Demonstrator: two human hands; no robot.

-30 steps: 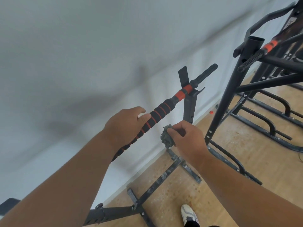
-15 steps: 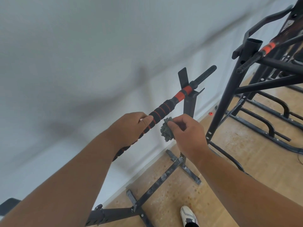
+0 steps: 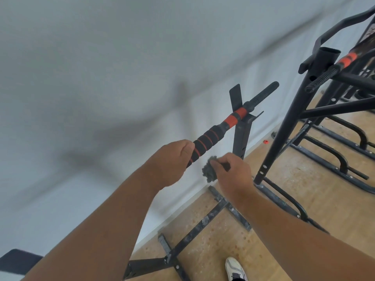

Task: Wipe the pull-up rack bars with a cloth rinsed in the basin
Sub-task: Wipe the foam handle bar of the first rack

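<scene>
Left hand (image 3: 172, 161) gripped the padded bar (image 3: 211, 136), right hand (image 3: 233, 173) pinched a wadded cloth (image 3: 209, 173) just beside it; the loose pinch risked dropping the cloth mid-wipe.

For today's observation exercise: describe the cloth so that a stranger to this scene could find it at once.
Start at the white wall and follow the padded bar with red rings down towards the two hands. Just below it, the right hand pinches the cloth. It is a small, dark grey, crumpled wad, the only soft thing among the metal frames.
</scene>
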